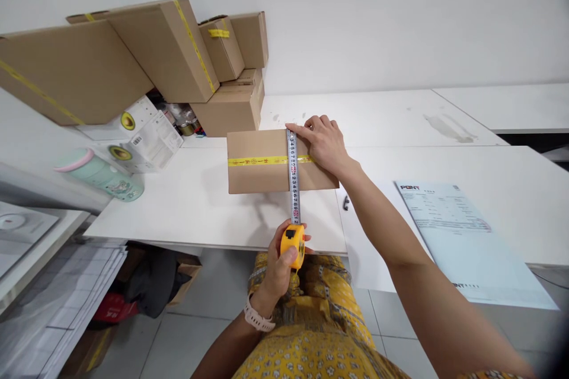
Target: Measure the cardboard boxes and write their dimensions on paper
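A flat cardboard box with a yellow tape band lies on the white table. A measuring tape blade runs across its top from far edge to near edge. My right hand presses the blade's end against the box's far edge, fingers pinched on it. My left hand, with a pale watch on the wrist, grips the yellow tape measure case just off the table's front edge.
Several cardboard boxes are stacked at the back left, with white product cartons and a mint-green bottle lying on its side. A printed sheet lies at right, a small dark object beside the box.
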A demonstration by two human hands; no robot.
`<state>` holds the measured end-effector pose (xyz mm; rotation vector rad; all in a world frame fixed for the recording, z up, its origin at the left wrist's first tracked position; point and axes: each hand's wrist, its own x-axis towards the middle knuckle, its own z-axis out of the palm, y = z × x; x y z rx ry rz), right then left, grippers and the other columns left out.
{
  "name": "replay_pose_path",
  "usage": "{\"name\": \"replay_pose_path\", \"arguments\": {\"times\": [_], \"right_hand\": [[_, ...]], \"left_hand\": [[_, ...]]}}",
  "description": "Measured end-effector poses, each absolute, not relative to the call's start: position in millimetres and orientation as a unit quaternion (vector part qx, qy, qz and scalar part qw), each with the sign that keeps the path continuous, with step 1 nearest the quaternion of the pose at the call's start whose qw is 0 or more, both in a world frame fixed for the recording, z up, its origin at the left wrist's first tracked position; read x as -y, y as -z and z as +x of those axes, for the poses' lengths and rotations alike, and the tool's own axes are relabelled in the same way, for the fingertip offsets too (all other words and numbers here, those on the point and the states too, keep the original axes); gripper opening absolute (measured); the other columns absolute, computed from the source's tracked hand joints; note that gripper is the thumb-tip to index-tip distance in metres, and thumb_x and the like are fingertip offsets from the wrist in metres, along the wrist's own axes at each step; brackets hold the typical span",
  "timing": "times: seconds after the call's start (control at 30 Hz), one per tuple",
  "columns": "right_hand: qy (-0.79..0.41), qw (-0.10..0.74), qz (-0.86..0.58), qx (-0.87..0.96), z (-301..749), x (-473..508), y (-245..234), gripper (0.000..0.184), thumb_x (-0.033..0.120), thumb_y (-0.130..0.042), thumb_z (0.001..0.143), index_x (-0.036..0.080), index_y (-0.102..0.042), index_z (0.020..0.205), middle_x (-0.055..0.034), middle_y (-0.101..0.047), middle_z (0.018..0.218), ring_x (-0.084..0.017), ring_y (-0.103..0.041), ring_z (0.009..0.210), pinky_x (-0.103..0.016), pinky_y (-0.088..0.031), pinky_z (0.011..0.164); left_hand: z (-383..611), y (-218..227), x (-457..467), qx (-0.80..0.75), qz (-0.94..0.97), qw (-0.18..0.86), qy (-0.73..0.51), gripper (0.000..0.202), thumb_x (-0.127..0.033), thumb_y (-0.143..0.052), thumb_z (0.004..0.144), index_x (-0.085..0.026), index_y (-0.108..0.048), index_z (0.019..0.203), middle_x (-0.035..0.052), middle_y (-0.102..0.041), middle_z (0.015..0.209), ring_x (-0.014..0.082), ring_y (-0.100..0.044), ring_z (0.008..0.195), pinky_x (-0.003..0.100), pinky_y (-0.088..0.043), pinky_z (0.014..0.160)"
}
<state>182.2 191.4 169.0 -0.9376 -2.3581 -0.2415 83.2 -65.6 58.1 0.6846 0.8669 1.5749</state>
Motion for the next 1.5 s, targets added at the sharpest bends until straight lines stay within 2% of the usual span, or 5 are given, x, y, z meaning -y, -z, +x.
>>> {"name": "replay_pose_path", "arguments": {"times": [0.67, 0.9, 1.2, 1.37, 1.5], "right_hand": [[0.100, 0.332, -0.392, 0.852, 178.2, -143.0, -157.8, 0.054, 0.057, -0.037, 0.100, 0.029, -0.051, 0.144, -0.0127, -0.060, 0.118, -0.032, -0.043, 0.109, -0.046, -0.032, 0.094], [0.090, 0.332, -0.362, 0.867, 172.0, -101.1, -88.9, 0.039, 0.035, -0.050, 0.100, 0.026, -0.058, 0.137, -0.0108, -0.062, 0.132, -0.028, -0.049, 0.118, -0.043, -0.032, 0.100], [-0.406, 0.590, -0.384, 0.583, 251.4, -82.2, -107.3, 0.059, 0.058, -0.020, 0.103, 0.028, -0.060, 0.134, -0.0070, -0.069, 0.104, -0.018, -0.064, 0.078, -0.038, -0.053, 0.075], [-0.492, 0.602, -0.382, 0.500, 294.3, -55.8, -121.1, 0.042, 0.048, -0.070, 0.087, 0.026, -0.066, 0.123, -0.0002, -0.066, 0.080, -0.011, -0.053, 0.055, -0.028, -0.047, 0.053], [-0.506, 0.611, -0.376, 0.479, 301.6, -38.7, -114.1, 0.030, 0.039, -0.076, 0.083, 0.023, -0.068, 0.108, 0.0003, -0.068, 0.073, -0.009, -0.053, 0.051, -0.026, -0.046, 0.050]], "left_hand": [[62.9, -94.7, 105.6, -0.369, 0.380, 0.462, -0.711, 0.062, -0.052, -0.080, 0.077, -0.035, -0.062, 0.134, 0.0121, -0.065, 0.130, 0.0309, -0.068, 0.102, 0.038, -0.062, 0.073], [62.7, -93.2, 110.9, -0.378, 0.416, 0.504, -0.656, 0.068, -0.058, -0.077, 0.077, -0.028, -0.060, 0.135, 0.0140, -0.064, 0.129, 0.0301, -0.068, 0.100, 0.037, -0.062, 0.074], [44.1, -66.7, 119.3, -0.421, 0.464, 0.605, -0.492, 0.069, -0.045, -0.078, 0.077, -0.027, -0.053, 0.138, 0.0107, -0.062, 0.126, 0.0243, -0.065, 0.095, 0.032, -0.057, 0.077], [37.7, -63.6, 119.3, -0.468, 0.523, 0.607, -0.374, 0.076, -0.035, -0.075, 0.071, -0.023, -0.049, 0.141, 0.0095, -0.063, 0.120, 0.0244, -0.064, 0.093, 0.035, -0.055, 0.080], [43.9, -69.5, 111.6, -0.492, 0.569, 0.567, -0.335, 0.098, -0.023, -0.072, 0.071, -0.030, -0.025, 0.157, 0.0102, -0.055, 0.137, 0.0262, -0.063, 0.110, 0.038, -0.053, 0.093]]}}
